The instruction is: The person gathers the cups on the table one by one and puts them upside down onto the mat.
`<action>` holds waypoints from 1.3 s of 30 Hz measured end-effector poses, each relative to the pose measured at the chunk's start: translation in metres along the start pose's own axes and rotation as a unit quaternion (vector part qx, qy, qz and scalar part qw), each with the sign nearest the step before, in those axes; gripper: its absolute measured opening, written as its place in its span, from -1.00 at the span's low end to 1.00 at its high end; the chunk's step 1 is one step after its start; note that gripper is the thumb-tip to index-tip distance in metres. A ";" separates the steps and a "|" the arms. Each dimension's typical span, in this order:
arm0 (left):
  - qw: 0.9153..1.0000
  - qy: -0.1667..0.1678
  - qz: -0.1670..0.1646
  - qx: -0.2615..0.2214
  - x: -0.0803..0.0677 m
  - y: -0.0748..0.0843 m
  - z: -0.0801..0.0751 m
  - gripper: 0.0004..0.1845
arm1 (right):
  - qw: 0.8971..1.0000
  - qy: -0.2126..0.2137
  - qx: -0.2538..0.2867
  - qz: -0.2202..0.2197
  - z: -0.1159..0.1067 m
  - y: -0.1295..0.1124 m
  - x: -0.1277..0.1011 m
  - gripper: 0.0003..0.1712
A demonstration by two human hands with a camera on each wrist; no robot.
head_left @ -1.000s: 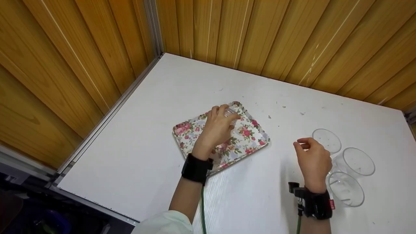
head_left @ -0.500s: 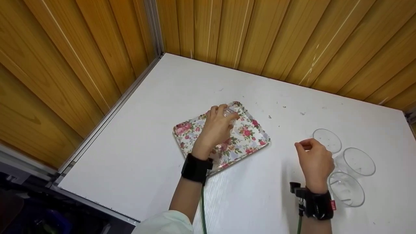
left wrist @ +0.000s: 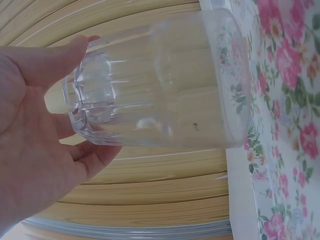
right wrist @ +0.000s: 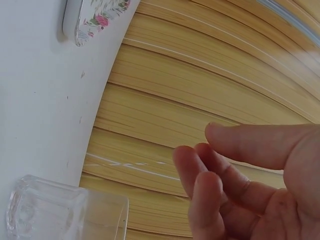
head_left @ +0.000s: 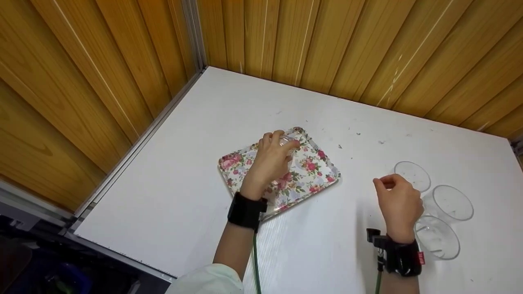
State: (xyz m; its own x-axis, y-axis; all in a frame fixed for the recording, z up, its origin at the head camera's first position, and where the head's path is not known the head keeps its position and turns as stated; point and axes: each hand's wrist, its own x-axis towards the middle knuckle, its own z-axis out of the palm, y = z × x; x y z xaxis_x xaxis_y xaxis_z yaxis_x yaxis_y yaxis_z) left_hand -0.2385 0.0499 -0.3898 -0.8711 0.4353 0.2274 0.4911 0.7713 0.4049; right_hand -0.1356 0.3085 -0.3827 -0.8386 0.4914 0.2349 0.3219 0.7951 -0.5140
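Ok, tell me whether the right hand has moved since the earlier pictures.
Yes, slightly: in the head view, the right hand has shifted rightward, away from the floral tray and toward the glasses.

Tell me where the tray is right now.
In the head view, the tray lies near the middle of the table, beneath the left hand and its upside-down glass, with three more glasses off to the right.

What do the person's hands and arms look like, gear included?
Left hand: bare, no glove; black wristband, thin green cable, pale mint sleeve near the elbow. Right hand: also bare; chunkier black strap with a small black camera, red tag (lettering too small to read) and its own green lead. No right sleeve in view.
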 end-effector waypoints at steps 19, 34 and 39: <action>1.000 -0.010 -0.022 -0.002 0.000 -0.004 0.000 -0.53 | 1.000 -0.002 -0.006 0.008 -0.005 0.004 0.001 -0.70; 1.000 -0.007 -0.027 -0.002 -0.001 -0.007 -0.002 -0.58 | 0.999 -0.011 -0.030 0.041 -0.010 0.005 0.001 -0.69; 0.999 -0.012 -0.033 -0.005 0.000 -0.008 -0.004 -0.60 | 0.999 -0.007 -0.034 0.040 -0.010 0.005 0.002 -0.69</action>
State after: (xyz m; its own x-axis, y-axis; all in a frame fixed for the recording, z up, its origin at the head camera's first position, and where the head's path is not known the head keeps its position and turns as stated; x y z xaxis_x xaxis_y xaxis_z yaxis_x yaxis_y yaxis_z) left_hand -0.2422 0.0415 -0.3902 -0.9012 0.3951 0.1784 0.4326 0.7938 0.4275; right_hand -0.1310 0.3171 -0.3767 -0.8152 0.5496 0.1831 0.4165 0.7757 -0.4741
